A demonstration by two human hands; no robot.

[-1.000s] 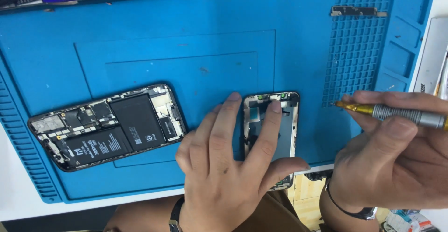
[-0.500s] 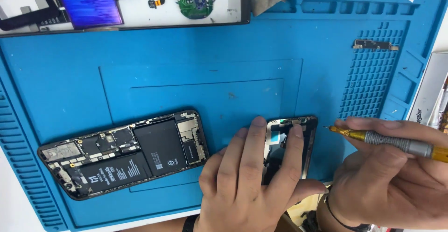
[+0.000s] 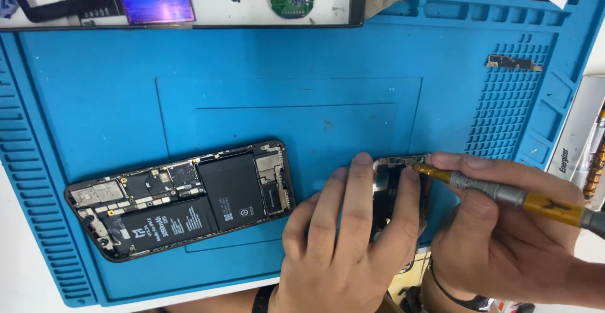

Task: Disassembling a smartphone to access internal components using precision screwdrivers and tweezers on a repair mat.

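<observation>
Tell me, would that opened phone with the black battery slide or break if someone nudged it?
The opened phone lies flat on the blue ribbed mat, which looks grippy, so it would probably resist sliding. Its flat shape makes rolling or tipping unlikely. The exposed boards and battery look delicate, so a careless push there might do damage.

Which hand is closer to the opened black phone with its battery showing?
Left. The left hand lies just right of the opened black phone, pressing a smaller part. The right hand, holding a yellow screwdriver, is farther right.

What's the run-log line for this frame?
left hand: pressing phone frame flat | right hand: holding screwdriver, tip at frame's top edge | opened phone: untouched on mat
</observation>
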